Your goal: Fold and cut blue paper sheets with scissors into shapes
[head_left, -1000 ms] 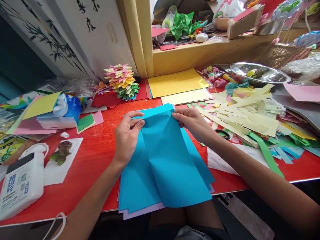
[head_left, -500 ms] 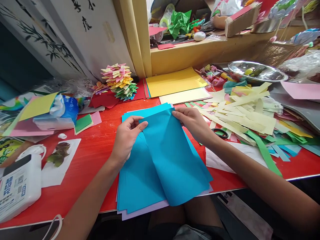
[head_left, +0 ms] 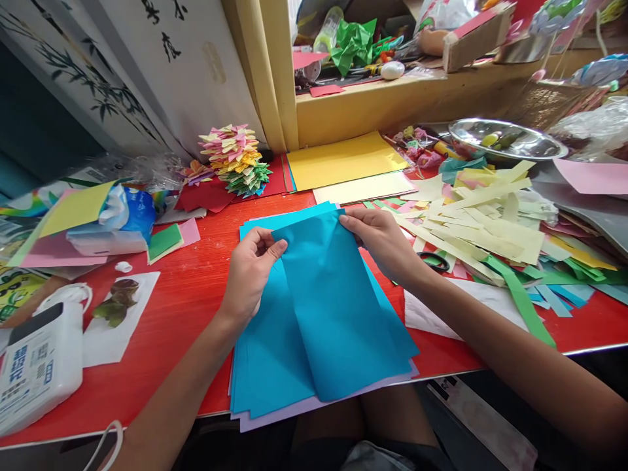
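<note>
A blue sheet, curved over along its left side, lies above a stack of blue paper at the table's front edge. Its upper left corner is pinched between the thumb and fingers of my left hand. My right hand grips the upper right corner the same way. Beneath the blue stack, lilac paper shows at the bottom edge.
Pale yellow paper strips are heaped at the right, beside black-handled scissors. Yellow sheets lie at the back. A folded-paper model stands back left. A white box sits front left.
The lower part of the held blue sheet has shifted slightly left, and its left edge has curled further over. Both hands keep their pinch on the top corners.
</note>
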A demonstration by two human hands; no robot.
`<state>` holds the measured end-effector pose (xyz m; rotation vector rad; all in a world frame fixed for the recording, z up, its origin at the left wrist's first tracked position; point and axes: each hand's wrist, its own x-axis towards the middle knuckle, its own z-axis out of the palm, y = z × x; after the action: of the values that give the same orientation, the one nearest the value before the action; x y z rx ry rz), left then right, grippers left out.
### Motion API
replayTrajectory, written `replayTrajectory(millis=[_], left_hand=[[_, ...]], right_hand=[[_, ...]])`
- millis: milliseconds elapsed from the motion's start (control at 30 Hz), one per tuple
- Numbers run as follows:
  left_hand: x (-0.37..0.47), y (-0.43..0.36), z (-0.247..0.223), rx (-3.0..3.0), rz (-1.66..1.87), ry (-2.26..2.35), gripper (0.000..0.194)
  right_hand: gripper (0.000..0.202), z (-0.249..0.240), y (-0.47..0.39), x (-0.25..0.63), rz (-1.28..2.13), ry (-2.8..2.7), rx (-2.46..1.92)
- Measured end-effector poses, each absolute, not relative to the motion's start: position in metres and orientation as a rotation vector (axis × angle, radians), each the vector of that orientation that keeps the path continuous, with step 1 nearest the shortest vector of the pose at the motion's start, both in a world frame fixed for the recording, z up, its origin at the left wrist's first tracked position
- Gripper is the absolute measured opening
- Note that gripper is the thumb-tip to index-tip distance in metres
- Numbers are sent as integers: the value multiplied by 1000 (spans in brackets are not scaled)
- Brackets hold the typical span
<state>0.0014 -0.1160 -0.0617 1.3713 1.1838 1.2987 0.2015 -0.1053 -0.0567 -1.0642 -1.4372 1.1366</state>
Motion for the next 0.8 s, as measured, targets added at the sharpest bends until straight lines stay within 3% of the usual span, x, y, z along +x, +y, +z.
replayTrajectory(millis=[200,367,800], left_hand=[[1,-118,-62,1470,1089,1175,19],[1,-121,-62,1611,1178,1282,21],[4,-118,-61,1519,1023,1243,23]], right_hand=[[26,-57,-107,202,1159,-1391,-1041],[29,-56,-107,202,1131,-1417,-1021],[29,-57,-107,205,1089,-1361,-1020]])
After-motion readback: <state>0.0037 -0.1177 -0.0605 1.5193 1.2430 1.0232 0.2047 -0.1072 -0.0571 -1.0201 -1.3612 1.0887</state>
